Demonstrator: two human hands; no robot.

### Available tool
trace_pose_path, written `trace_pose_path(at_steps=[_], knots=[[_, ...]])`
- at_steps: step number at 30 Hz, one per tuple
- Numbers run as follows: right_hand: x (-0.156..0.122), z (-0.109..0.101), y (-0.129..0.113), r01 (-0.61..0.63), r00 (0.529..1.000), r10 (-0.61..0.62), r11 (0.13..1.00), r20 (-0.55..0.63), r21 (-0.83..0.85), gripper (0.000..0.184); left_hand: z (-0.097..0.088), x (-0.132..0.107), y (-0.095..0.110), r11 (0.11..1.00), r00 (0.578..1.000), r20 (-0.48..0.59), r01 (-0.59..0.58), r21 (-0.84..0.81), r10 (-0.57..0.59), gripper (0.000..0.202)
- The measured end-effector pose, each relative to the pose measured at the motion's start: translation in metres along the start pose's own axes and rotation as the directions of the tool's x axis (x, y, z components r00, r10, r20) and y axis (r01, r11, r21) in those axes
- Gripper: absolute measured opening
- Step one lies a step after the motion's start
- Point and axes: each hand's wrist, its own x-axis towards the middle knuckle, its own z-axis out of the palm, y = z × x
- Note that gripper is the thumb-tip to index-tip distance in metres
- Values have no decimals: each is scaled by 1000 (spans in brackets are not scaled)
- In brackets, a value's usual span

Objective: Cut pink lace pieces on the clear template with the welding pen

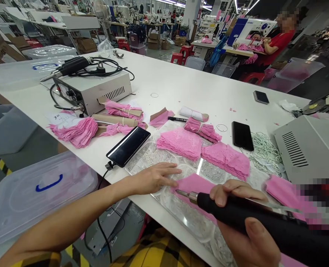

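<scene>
My left hand [153,178] lies flat with fingers stretched out, pressing the left edge of a pink lace piece [194,183] on a glass plate [181,215] at the table's near edge. My right hand [244,222] is wrapped round a black hot-cutting pen [250,218]. The pen's metal tip [181,193] touches the pink piece just right of my left fingers. Two stacks of pink lace pieces [181,142] [227,157] lie beyond on the glass.
A phone [128,145] on a cable lies left of the glass and another phone [242,135] lies to the right. Bundled pink lace [75,131], a grey control box [94,89], a second box [309,146], a marker [177,119] and white cord [264,152] crowd the white table [181,81]. A person sews at the back right [278,40].
</scene>
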Motion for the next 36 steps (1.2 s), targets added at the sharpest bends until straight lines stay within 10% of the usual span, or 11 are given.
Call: trace_pose_path(at_steps=[36], knots=[[3, 9, 9, 24, 999, -22, 998, 30, -62, 16, 2, -2, 0, 994, 990, -142, 7, -106, -22, 45]])
